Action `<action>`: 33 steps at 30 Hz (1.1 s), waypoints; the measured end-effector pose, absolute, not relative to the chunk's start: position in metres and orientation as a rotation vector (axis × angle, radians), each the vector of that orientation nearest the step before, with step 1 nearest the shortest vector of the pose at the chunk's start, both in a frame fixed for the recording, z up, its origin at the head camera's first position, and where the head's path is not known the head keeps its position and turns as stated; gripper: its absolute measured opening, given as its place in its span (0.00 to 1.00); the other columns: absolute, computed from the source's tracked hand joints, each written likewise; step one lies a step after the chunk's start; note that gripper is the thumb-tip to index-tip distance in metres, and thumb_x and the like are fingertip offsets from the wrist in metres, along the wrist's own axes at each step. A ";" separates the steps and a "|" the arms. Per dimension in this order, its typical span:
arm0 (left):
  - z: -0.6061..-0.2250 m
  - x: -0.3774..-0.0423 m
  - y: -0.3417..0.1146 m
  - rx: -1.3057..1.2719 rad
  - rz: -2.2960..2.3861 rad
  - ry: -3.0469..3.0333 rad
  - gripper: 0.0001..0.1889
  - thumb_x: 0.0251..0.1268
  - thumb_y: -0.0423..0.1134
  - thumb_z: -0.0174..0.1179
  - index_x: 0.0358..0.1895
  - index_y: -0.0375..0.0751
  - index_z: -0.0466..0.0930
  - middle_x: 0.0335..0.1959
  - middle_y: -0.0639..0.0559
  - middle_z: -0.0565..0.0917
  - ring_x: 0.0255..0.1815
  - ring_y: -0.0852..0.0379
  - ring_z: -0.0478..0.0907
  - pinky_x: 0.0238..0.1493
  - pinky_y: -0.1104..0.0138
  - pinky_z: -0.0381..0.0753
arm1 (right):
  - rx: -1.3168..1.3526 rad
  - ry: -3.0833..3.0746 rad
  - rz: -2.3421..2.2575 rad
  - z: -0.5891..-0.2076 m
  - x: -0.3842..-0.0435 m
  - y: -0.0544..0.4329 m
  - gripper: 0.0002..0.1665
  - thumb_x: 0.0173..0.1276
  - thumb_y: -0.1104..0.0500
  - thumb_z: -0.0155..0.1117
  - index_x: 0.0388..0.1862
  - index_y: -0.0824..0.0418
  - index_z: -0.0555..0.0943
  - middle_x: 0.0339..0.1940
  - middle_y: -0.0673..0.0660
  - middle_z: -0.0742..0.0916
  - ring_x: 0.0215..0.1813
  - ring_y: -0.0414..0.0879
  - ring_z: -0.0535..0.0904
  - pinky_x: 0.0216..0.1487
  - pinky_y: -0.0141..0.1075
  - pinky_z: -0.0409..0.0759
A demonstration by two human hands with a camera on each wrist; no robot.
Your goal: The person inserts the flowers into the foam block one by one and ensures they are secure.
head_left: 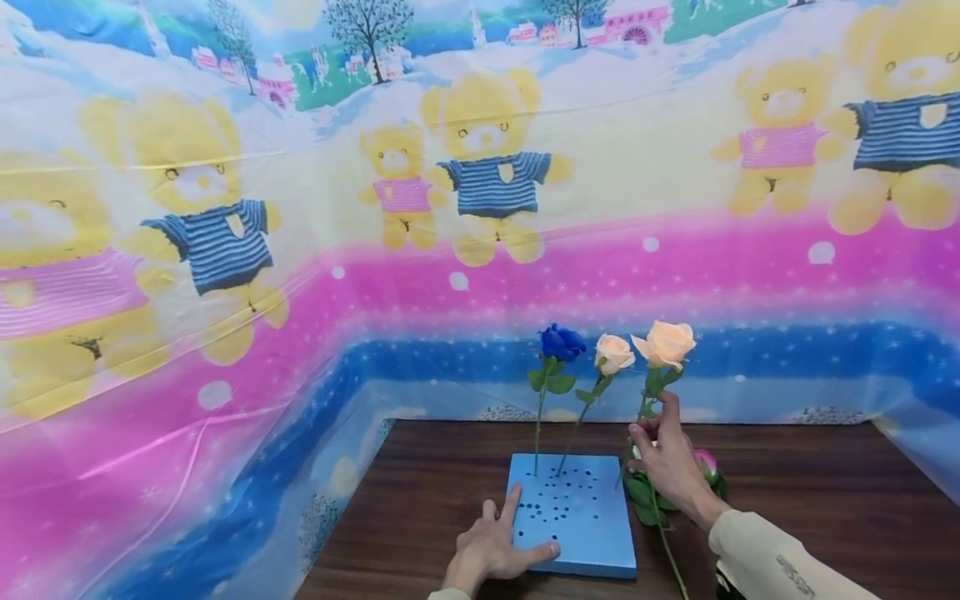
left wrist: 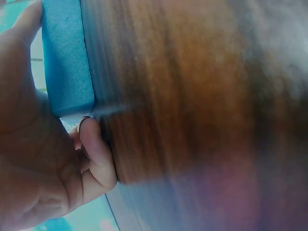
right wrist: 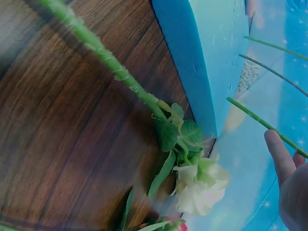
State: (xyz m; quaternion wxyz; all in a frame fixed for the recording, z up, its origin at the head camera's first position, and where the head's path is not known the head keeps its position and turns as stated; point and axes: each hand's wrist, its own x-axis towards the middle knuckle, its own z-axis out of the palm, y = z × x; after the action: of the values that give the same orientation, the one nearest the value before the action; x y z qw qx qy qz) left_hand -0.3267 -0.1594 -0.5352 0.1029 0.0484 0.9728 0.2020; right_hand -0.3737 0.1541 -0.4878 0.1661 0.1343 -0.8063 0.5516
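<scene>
My right hand [head_left: 671, 458] pinches the green stem of a large peach rose [head_left: 666, 343], holding it upright near the right side of a light blue foam block [head_left: 592, 546]. In the right wrist view, the lower end of the held stem [right wrist: 248, 113] overlaps the block's holed face. My left hand [head_left: 487, 542] rests at the block's front left corner, index finger straight along the left edge and thumb on top. A blue rose [head_left: 562, 342] and a smaller peach rose [head_left: 615, 354] stand in the block's far part, the smaller one leaning right.
Beside the block on the right, a white flower [right wrist: 202, 187] and a pink flower [head_left: 705, 462] lie on the dark wooden table [head_left: 420, 483]. A long loose stem [head_left: 671, 558] reaches toward the front edge. A printed bear cloth [head_left: 630, 283] hangs behind the table.
</scene>
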 end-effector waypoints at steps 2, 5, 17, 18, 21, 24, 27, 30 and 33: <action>-0.536 -0.327 -0.159 0.138 0.593 2.871 0.61 0.62 0.85 0.62 0.93 0.62 0.51 0.73 0.34 0.72 0.29 0.48 0.75 0.27 0.54 0.63 | 0.390 -2.295 1.567 -0.489 -0.376 0.151 0.35 0.93 0.62 0.53 0.87 0.50 0.50 0.53 0.66 0.79 0.59 0.67 0.84 0.48 0.52 0.92; -0.535 -0.327 -0.160 0.130 0.591 2.867 0.62 0.62 0.86 0.62 0.93 0.62 0.50 0.75 0.34 0.71 0.28 0.48 0.74 0.26 0.54 0.62 | 0.390 -2.287 1.551 -0.490 -0.380 0.146 0.34 0.92 0.62 0.53 0.86 0.48 0.52 0.51 0.65 0.79 0.57 0.64 0.86 0.48 0.54 0.92; -0.537 -0.328 -0.161 0.123 0.571 2.878 0.61 0.62 0.87 0.61 0.93 0.64 0.50 0.70 0.35 0.73 0.29 0.47 0.75 0.27 0.53 0.64 | 0.384 -2.289 1.543 -0.499 -0.390 0.125 0.32 0.93 0.60 0.52 0.86 0.48 0.53 0.51 0.64 0.81 0.58 0.63 0.87 0.52 0.57 0.91; -0.537 -0.328 -0.161 0.124 0.570 2.880 0.61 0.62 0.86 0.61 0.93 0.64 0.50 0.71 0.35 0.73 0.30 0.46 0.76 0.27 0.53 0.65 | 0.380 -2.292 1.537 -0.499 -0.391 0.124 0.32 0.93 0.59 0.52 0.86 0.47 0.53 0.51 0.64 0.81 0.57 0.63 0.87 0.53 0.57 0.91; -0.537 -0.327 -0.159 0.124 0.569 2.882 0.61 0.62 0.86 0.62 0.93 0.64 0.51 0.71 0.35 0.73 0.31 0.46 0.76 0.27 0.53 0.67 | 0.369 -2.303 1.495 -0.500 -0.392 0.122 0.32 0.93 0.59 0.53 0.86 0.48 0.53 0.50 0.64 0.82 0.55 0.61 0.88 0.51 0.54 0.92; -0.536 -0.326 -0.158 0.124 0.570 2.883 0.61 0.62 0.86 0.62 0.93 0.64 0.51 0.68 0.36 0.74 0.30 0.46 0.76 0.27 0.53 0.67 | 0.362 -2.311 1.467 -0.501 -0.394 0.121 0.32 0.93 0.59 0.53 0.85 0.50 0.53 0.49 0.64 0.82 0.54 0.60 0.88 0.50 0.51 0.92; -0.537 -0.326 -0.158 0.125 0.570 2.885 0.61 0.62 0.86 0.62 0.93 0.65 0.51 0.63 0.37 0.74 0.28 0.46 0.75 0.27 0.54 0.65 | 0.359 -2.313 1.475 -0.502 -0.396 0.120 0.32 0.93 0.60 0.53 0.85 0.50 0.53 0.50 0.64 0.81 0.54 0.62 0.88 0.50 0.53 0.92; -0.537 -0.326 -0.158 0.126 0.564 2.891 0.61 0.61 0.86 0.62 0.93 0.65 0.50 0.59 0.38 0.74 0.27 0.46 0.75 0.26 0.54 0.63 | 0.361 -2.317 1.489 -0.504 -0.398 0.119 0.32 0.93 0.61 0.52 0.86 0.51 0.53 0.51 0.65 0.80 0.55 0.64 0.88 0.51 0.55 0.92; -0.537 -0.327 -0.159 0.121 0.555 2.893 0.61 0.61 0.87 0.62 0.93 0.65 0.50 0.60 0.38 0.74 0.28 0.47 0.75 0.27 0.54 0.65 | 0.370 -2.313 1.499 -0.506 -0.399 0.117 0.32 0.93 0.62 0.52 0.86 0.51 0.53 0.52 0.66 0.79 0.56 0.65 0.87 0.51 0.56 0.91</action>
State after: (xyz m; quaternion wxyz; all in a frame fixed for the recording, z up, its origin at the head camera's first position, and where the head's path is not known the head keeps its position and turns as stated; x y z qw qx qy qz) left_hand -0.3267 -0.1590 -0.5365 0.0965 0.0410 0.9767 0.1873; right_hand -0.3991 0.1170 -0.5062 0.1791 0.1309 -0.8183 0.5303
